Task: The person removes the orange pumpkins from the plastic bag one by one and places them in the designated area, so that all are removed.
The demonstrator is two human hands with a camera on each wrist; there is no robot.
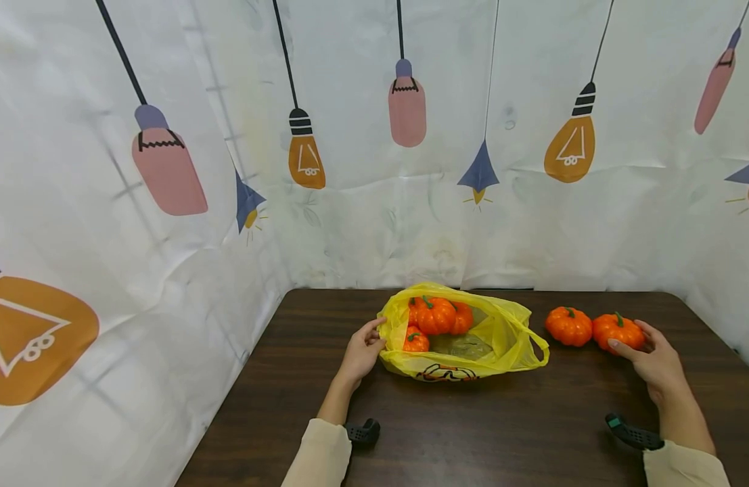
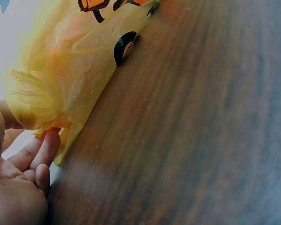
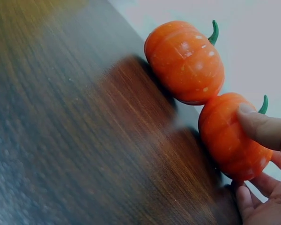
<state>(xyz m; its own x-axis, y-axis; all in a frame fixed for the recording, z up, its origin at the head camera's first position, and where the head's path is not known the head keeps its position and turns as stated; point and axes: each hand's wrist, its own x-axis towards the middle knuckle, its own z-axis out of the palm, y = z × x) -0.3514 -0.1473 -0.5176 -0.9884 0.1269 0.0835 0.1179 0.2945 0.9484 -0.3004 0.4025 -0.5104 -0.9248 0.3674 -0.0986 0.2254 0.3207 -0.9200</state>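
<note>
Dark table (image 1: pixel 471 433), bag (image 1: pixel 502 357) at twelve o'clock
We see left hand (image 1: pixel 363 348) pinching it, likely for steadiness; right hand (image 1: pixel 659 360) curled around pumpkin (image 1: pixel 616 330) at two.

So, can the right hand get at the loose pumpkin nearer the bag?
Probably not directly: the right hand holds the outer pumpkin, which sits between that hand and the nearer pumpkin. Once freed, it could likely reach over.
</note>
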